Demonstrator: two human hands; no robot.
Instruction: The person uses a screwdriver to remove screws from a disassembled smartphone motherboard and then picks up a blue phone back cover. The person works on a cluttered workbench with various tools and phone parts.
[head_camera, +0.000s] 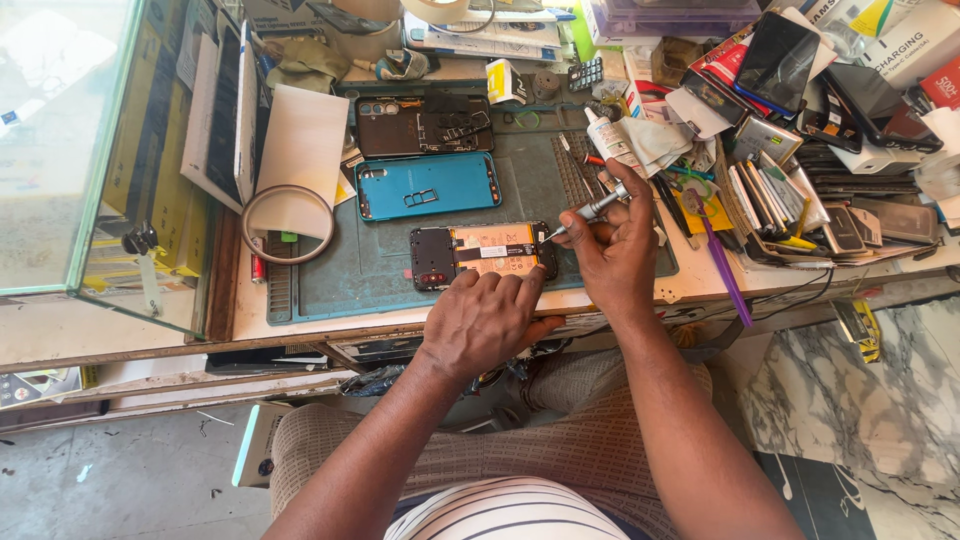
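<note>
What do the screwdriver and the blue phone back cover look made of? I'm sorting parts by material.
The screwdriver in the right hand looks like bare metal: silvery grey with bright glints along the shaft. The blue back cover is probably plastic: one even teal colour, with a soft, dull sheen.
</note>
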